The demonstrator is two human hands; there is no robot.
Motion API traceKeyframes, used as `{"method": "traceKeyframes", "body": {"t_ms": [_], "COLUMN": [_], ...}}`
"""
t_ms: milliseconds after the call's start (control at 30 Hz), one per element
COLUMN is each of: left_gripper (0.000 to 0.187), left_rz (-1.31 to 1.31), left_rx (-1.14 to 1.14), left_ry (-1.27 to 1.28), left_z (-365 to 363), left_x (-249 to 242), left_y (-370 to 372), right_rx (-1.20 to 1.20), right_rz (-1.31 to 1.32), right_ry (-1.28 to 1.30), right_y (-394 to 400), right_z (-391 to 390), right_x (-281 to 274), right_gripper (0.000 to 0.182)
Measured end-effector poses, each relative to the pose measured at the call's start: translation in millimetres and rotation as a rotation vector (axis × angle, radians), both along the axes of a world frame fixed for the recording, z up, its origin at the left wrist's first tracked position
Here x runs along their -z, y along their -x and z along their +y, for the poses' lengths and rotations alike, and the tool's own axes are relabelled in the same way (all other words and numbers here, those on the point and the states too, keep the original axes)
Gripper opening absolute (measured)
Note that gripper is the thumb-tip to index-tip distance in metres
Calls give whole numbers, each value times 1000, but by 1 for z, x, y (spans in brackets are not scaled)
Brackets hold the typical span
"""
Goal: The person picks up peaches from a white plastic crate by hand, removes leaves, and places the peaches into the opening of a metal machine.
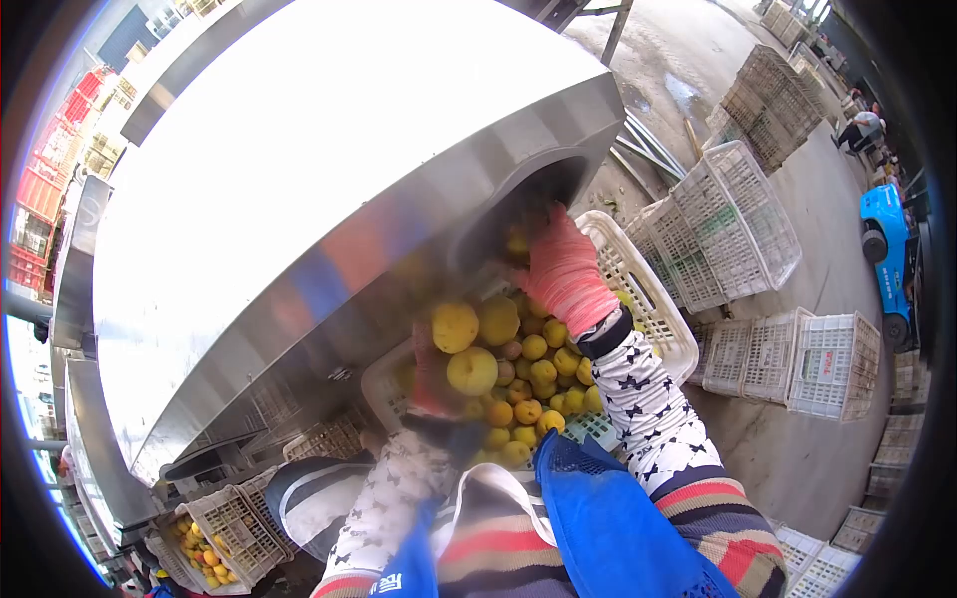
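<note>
A white plastic crate [638,274] holds many round yellow fruits [543,371] that look like peaches, some with an orange or reddish tinge. My right hand [566,267], in a pink knit glove, reaches over the crate to the dark opening [518,204] of a steel machine. Its fingertips are hidden in the shadow there, close to one yellow fruit [517,241]. On the crate's left side, my left hand [431,374], also pink-gloved, is smeared by motion. Several larger-looking yellow fruits [472,371] show just right of it, nearer the camera.
The steel machine's bright top [329,149] fills the upper left. Stacked white crates [718,234] stand on the right, with more crates [797,364] below them. A crate of peaches [209,558] sits lower left. Far right are a blue vehicle [885,239] and a bent-over person [863,128].
</note>
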State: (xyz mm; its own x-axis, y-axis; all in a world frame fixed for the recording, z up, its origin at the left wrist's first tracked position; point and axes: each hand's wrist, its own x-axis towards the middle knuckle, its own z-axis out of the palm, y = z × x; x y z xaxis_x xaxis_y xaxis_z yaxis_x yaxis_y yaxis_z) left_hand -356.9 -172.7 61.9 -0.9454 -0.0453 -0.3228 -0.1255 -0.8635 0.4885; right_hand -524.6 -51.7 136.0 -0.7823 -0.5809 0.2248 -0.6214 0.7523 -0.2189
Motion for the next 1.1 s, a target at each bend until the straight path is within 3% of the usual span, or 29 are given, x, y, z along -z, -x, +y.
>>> {"method": "traceKeyframes", "body": {"t_ms": [100,133,200,300,400,467,533,567,633,700,800,867,900,967,1033,1100], "left_gripper": [94,93,93,97,104,104,101,100,99,101,105,105,104,102,100,99], "left_rz": [21,4,59,248,337,364,352,327,263,186,187,292,223,74,94,125], "left_rx": [5,26,56,122,220,217,172,155,138,121,114,151,114,39,48,60], "left_ry": [165,129,-26,-364,-605,-619,-623,-584,-464,-408,-431,-358,-292,-162,-97,-133], "left_z": [-6,-10,-10,-9,-8,-9,0,3,3,1,7,9,11,15,17,18], "left_x": [4,5,10,6,-10,-10,-18,-19,-15,-12,-10,-4,-16,-49,-38,-30], "left_y": [-1,-3,-6,-4,-3,3,9,11,11,9,15,17,17,16,18,19], "right_rx": [-5,32,101,130,-96,-148,-152,-141,-147,-144,-190,-179,-178,-278,-374,-314], "right_rz": [-128,-124,-117,-52,-424,-1054,-1350,-1327,-1077,-614,-841,-896,-928,-1003,-731,-631], "right_ry": [-40,-43,-50,126,713,871,987,1036,831,343,791,889,938,915,655,732], "right_y": [-11,-11,3,38,-3,-38,-57,-62,-59,-51,-61,-63,-62,-53,-39,-45], "right_z": [-1,-7,-27,-51,7,27,38,40,42,51,48,51,53,58,62,60], "right_x": [-8,-6,3,33,-3,-19,-16,-6,-8,-20,-9,-7,-6,-21,-22,-9], "right_gripper": [69,60,43,43,79,84,87,87,88,88,87,89,89,87,84,76]}}
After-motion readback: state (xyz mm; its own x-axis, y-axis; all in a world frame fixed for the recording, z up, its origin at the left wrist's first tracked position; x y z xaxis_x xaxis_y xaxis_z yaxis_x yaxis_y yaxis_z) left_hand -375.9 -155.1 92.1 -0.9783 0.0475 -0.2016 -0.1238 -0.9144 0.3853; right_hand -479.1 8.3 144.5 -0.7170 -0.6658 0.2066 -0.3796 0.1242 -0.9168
